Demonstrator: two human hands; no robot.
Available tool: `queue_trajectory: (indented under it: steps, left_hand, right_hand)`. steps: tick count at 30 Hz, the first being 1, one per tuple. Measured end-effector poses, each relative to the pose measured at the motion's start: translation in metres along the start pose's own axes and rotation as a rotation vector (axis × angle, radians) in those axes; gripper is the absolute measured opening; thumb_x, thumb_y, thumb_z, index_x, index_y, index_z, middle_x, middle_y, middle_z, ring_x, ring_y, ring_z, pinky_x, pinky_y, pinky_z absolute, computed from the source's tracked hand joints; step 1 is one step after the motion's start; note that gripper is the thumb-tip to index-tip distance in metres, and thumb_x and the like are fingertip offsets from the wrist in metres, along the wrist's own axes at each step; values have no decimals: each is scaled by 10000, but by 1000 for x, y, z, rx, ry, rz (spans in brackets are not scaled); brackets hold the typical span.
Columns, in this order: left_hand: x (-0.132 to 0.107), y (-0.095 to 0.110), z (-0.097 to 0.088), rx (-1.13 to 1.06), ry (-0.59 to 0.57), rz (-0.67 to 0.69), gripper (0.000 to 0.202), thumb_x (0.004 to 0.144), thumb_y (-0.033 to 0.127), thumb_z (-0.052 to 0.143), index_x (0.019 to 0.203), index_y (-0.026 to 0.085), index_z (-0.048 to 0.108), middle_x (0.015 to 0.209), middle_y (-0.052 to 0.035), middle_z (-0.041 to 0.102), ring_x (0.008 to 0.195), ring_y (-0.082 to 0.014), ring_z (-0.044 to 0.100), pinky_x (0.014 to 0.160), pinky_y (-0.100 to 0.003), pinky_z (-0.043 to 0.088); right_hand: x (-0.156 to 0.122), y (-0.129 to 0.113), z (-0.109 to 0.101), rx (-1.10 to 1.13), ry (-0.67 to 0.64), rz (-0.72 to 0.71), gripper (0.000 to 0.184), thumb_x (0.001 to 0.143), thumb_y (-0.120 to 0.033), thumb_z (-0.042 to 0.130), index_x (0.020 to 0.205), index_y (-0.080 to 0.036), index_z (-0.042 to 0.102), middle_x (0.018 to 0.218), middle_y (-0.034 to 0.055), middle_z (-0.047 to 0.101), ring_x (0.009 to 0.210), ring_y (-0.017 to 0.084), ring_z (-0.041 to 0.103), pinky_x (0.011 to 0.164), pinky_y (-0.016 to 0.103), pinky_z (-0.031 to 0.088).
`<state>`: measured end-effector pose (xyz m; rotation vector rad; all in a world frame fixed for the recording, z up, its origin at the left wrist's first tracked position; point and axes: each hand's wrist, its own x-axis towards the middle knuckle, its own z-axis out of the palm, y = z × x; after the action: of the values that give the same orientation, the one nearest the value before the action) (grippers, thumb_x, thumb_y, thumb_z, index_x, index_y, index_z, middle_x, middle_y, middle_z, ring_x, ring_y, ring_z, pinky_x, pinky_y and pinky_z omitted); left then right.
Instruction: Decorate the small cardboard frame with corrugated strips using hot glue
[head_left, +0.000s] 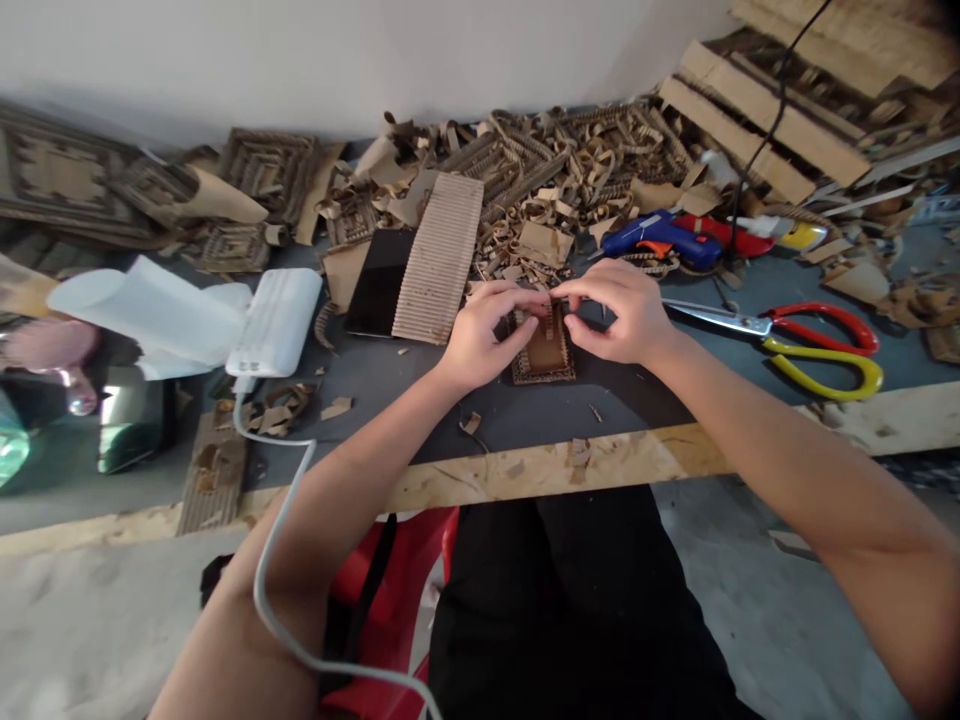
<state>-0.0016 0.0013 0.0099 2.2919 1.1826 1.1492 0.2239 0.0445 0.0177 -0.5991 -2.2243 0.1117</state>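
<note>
From here, the left hand [487, 335] and right hand [621, 312] curl narrowly over the small cardboard frame [544, 376]; I can't tell their grip. Scissors [761, 327] lie right.

A cardboard tray [546, 355] lay on a workbench [517, 430], under the person's left hand [491, 335] and right hand [619, 310]. To its left, a corrugated cardboard sheet [441, 260] overlapped a flat-screen device [377, 285]; farther left lay a power bank [274, 320]. Scissors [761, 327] lay right. Behind were a glue gun [664, 240] and cardboard scraps [546, 243].
</note>
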Motion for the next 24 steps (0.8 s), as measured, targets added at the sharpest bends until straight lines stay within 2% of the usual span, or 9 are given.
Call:
queue_trajectory:
  steps: [4,10,14,18,21,24]
  left_hand:
    - [1,-2,1,43,-24,-30,290,894,211,596,1170,222,686,936,-22,780,1068,-222,644,986,-402,486]
    - [1,-5,6,162,-119,-192,379,887,256,615,1265,265,642,1164,-45,758,1230,-267,602,1048,-478,343]
    - [1,-9,8,179,-143,-195,316,888,313,629,1194,255,677,1248,-73,711,1234,-280,591,1022,-471,325]
    - [1,-10,7,186,-167,-182,339,870,329,677,1204,270,693,1275,-80,679,1287,-301,551,1029,-471,344]
    - [2,-9,5,170,-157,-177,338,853,303,719,1189,271,706,1274,-79,676,1285,-294,558,1051,-478,360]
    - [2,-7,4,151,-105,-161,346,835,293,763,1177,272,712,1173,-66,715,1248,-285,582,1053,-486,390]
  right_hand:
    - [-1,-1,0,33,-21,-28,291,835,-225,572,1099,-274,684,753,-8,705,718,196,661,731,365,533]
    - [-3,-2,7,82,-126,96,420,837,-247,554,1251,-247,624,867,22,739,869,229,692,871,407,542]
    - [-4,-4,9,177,-175,112,472,813,-210,554,1282,-234,604,952,33,753,958,230,696,891,396,551]
    - [-7,-4,10,306,-120,181,492,808,-190,570,1299,-218,562,1008,50,754,934,207,709,829,357,573]
    - [-9,-2,13,493,-67,260,539,842,-206,567,1371,-235,467,1084,52,722,925,180,717,785,329,589]
    - [-9,-1,17,553,8,345,538,881,-252,566,1398,-267,418,1147,53,687,901,159,718,765,322,601]
